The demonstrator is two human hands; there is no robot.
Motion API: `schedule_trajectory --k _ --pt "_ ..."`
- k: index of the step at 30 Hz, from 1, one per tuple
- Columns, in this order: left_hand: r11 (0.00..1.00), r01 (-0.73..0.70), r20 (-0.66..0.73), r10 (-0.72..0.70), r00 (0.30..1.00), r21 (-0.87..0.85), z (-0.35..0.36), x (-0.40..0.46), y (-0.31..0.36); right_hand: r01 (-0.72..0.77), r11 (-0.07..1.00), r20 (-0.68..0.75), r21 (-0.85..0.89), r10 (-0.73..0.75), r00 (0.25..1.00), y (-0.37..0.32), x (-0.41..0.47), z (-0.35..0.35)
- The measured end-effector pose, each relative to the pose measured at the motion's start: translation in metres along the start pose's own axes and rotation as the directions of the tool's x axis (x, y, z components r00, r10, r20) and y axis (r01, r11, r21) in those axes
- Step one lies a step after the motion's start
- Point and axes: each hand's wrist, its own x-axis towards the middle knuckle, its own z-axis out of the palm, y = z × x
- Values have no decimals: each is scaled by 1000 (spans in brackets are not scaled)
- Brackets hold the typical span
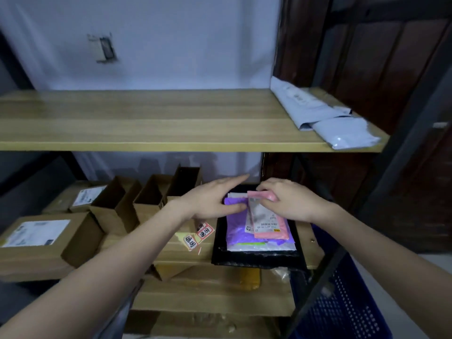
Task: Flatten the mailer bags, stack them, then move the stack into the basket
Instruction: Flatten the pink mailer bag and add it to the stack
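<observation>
Pink mailer (269, 226) lengthwise away from viewer, right hand (291, 204) pinching far end

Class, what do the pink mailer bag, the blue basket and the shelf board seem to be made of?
Pink mailer bag: thin plastic film by its look, smooth with a slight sheen. Blue basket: probably rigid moulded plastic, its wall a grid of small holes. Shelf board: wood or wood-look laminate, pale grain lines, matte.
</observation>
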Motion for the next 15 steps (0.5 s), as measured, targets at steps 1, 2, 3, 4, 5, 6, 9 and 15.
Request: schedule_trajectory --k 1,2,3,4,5,6,9,15 --pt "1000 -14 -16 14 1000 7 -10 -8 8 19 1000 -21 -19 -19 1000 -7 -7 -12" --pt "1000 -29 -44 29 999 3 -19 -16 17 39 999 -43 -32 -40 998 -14 -15 -25" --pt "999 -51 -86 50 995 -8 -28 -24 26 61 997 -65 -36 -64 996 -20 -22 -37" --pt "996 -83 -138 79 987 -23 -37 -31 35 83 996 -87 -32 -86 993 -26 -28 -50" --pt "992 -121 -191 111 975 -36 -44 -37 43 98 995 -108 -22 -100 989 -33 -35 -62" --pt "987 -155 -242 141 960 -40 -52 -41 50 108 994 -136 -7 -108 985 -40 -41 -74" --pt "974 -227 -378 204 903 -16 -75 -45 66 137 990 -311 16 -126 942 -54 -53 -105" --pt "969 -245 -500 231 835 39 -104 -22 71 98 995 -539 -18 -92 838 -48 -42 -147"
